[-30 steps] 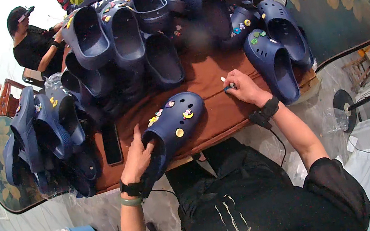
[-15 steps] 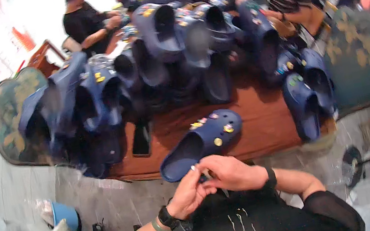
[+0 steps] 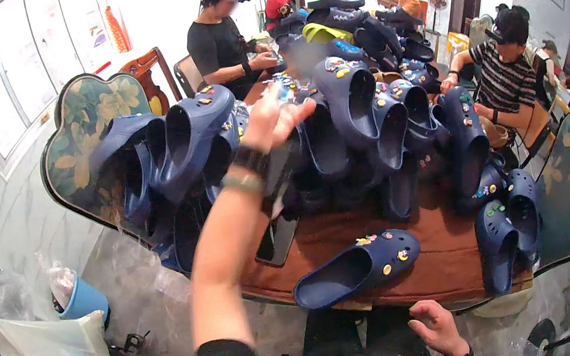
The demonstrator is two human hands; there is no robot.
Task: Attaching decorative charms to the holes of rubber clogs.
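My left hand (image 3: 276, 117) is stretched far out over the table, at the heap of navy clogs. Its fingertips are blurred near some small bright pieces, and I cannot make out whether they hold anything. Close to the table's front edge, my right hand (image 3: 437, 328) hangs with loosely curled fingers, thumb apart, and nothing visible in it. Between the two hands lies a single navy clog (image 3: 333, 280) on the brown cloth, toe to the right, with several colourful charms on its upper.
A dark phone (image 3: 278, 242) lies left of the single clog. Navy clogs (image 3: 352, 101) pile high behind it, and a pair (image 3: 499, 243) stands at the right. Co-workers (image 3: 219, 44) sit around the table. A blue bin (image 3: 83, 297) is on the floor at left.
My hands, together in front of the single clog before, have parted. The left has reached forward to the pile; the right has dropped lower right. The head view has tilted up.
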